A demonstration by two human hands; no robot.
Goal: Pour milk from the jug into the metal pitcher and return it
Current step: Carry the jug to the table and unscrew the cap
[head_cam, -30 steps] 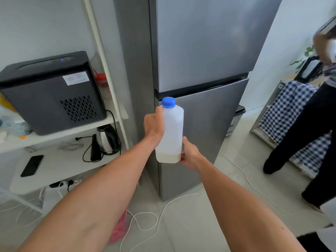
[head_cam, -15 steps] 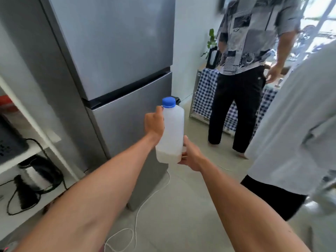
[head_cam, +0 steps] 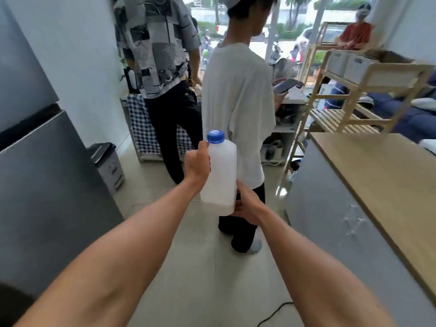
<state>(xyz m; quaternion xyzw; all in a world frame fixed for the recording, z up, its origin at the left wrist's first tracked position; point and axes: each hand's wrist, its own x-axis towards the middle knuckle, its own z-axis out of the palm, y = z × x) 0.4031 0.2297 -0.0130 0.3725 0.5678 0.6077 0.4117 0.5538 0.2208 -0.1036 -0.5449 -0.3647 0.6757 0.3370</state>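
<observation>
I carry a translucent white milk jug with a blue cap, upright, in front of me at chest height. A little milk shows at its bottom. My left hand grips the jug's upper left side, near the handle. My right hand holds the jug's lower right corner from below. No metal pitcher is in view.
A grey fridge stands at the left. A person in a white shirt stands directly ahead, another in a patterned shirt behind. A wooden-topped grey counter runs along the right. A small bin sits by the wall.
My view has swung right, away from the fridge toward the two people and the counter. The jug stays in both hands, held the same way.
</observation>
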